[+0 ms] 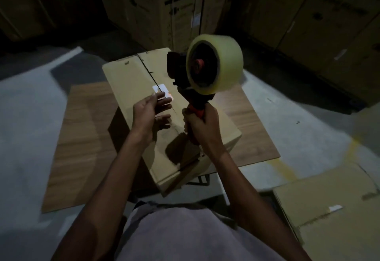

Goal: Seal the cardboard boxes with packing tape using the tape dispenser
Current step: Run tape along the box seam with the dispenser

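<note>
**Getting Ready to Tape the Box**

The cardboard box (pixel 131 88) sits on a wooden board (pixel 82 137) on the floor, right in front of the person, so its top seam is easy to reach. The right hand (pixel 200 124) squeezes the red handle of the tape dispenser (pixel 192 88) and holds it up above the box, roll on top. The left hand (pixel 151 109) floats above the box with loose fingers, holding nothing, maybe reaching for the tape end; it is too dark to tell. A second box (pixel 333 209) waits to the right of the box.
</note>
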### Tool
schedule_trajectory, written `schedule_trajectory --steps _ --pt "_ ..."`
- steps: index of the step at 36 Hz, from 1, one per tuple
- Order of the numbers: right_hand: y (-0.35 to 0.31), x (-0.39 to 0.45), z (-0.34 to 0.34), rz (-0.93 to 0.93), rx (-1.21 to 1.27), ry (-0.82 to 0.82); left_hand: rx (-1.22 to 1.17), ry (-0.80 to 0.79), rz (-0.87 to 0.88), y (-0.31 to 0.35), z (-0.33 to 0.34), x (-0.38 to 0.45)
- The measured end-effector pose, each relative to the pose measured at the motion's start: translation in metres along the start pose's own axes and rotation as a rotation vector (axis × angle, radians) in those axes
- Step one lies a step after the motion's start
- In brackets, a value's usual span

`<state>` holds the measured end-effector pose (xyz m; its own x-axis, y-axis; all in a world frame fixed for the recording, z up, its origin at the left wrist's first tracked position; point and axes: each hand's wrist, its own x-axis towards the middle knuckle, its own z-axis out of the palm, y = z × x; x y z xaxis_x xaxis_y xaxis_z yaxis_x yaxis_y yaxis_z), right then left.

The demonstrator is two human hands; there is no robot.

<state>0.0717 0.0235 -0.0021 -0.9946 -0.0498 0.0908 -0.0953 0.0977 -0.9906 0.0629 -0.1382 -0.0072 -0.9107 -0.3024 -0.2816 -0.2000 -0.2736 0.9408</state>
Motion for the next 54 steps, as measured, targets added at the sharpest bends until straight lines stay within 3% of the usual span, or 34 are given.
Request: schedule_trajectory --steps 5,8,18,22,27,30,38,47,54 --pt "0.003 0.015 0.023 0.010 -0.146 0.087 0.014 -0.182 -0.053 0.036 -0.034 0.036" --pt "0.002 0.022 0.043 0.027 -0.112 0.069 0.024 -0.254 -0.110 0.057 -0.046 0.059" --pt "-0.007 0.053 0.104 -0.003 -0.025 0.070 0.065 -0.266 -0.454 0.096 -0.085 0.121" --pt "-0.011 0.056 0.126 0.026 0.026 0.088 0.116 -0.414 -0.595 0.098 -0.101 0.137" --pt "-0.009 0.061 0.138 0.074 0.104 0.075 0.071 -0.493 -0.630 0.104 -0.105 0.151" --pt "-0.005 0.072 0.141 0.095 0.097 0.078 -0.011 -0.435 -0.585 0.104 -0.107 0.165" --pt "0.002 0.101 0.143 0.162 -0.010 0.074 0.115 -0.287 -0.332 0.108 -0.111 0.198" --pt "0.004 0.112 0.140 0.131 -0.145 0.067 0.510 -0.353 -0.041 0.120 -0.109 0.245" --pt "0.017 0.108 0.139 0.220 -0.172 0.069 0.632 -0.362 -0.029 0.110 -0.104 0.263"
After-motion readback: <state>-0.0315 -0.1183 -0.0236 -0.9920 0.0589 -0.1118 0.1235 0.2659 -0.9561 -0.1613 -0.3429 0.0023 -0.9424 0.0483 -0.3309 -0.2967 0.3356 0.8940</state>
